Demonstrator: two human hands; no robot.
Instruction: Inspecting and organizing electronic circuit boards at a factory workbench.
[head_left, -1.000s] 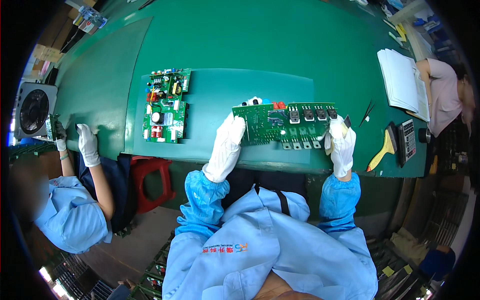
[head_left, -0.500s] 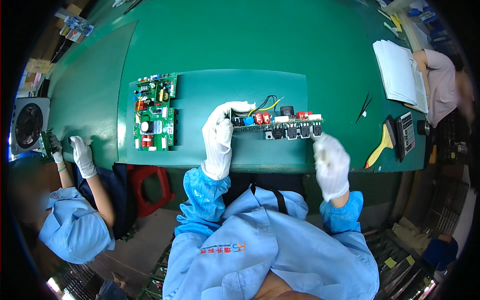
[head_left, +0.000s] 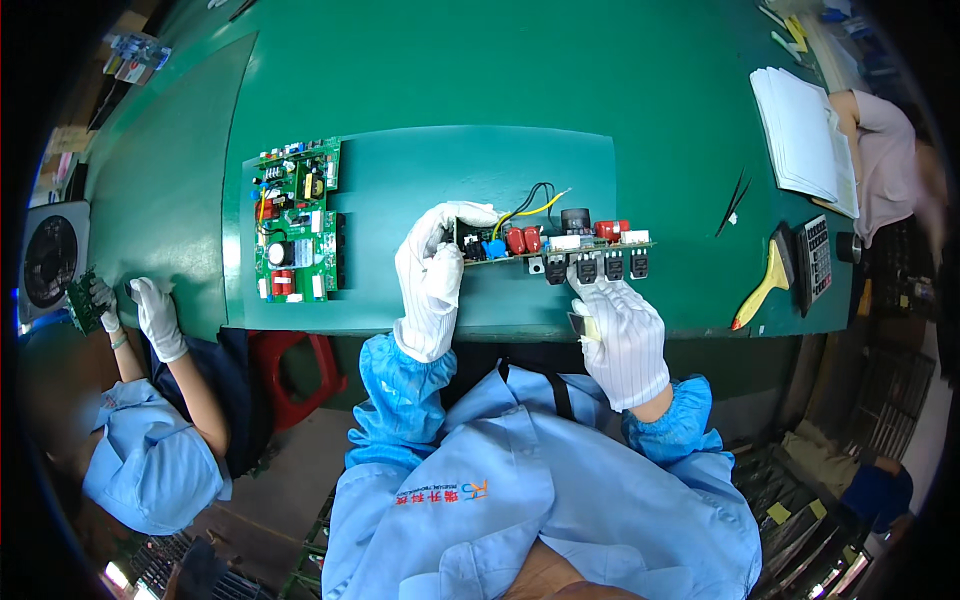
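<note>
My left hand (head_left: 430,275), in a white glove, is closed on the left end of a green circuit board (head_left: 510,258). The board is held edge-on above the mat, with red, blue, black and white parts on its upper side and black and yellow wires (head_left: 540,208) rising from it. Several black flat components (head_left: 612,268) hang along its lower edge. My gloved right hand (head_left: 628,335) is just below them, its fingertips partly hidden behind them. Its fingers are curled around a small item with a dark end (head_left: 578,323), too covered to name.
Other circuit boards (head_left: 298,225) lie on the mat (head_left: 400,160) at left. To the right are tweezers (head_left: 736,200), a yellow-handled brush (head_left: 762,285), a calculator (head_left: 815,262) and a paper stack (head_left: 800,130). At far left a co-worker's gloved hands (head_left: 158,318) hold another board near a fan (head_left: 52,255).
My right hand has moved left from beyond the board's right end to beneath the black components. My left hand still holds the board, which has barely shifted.
</note>
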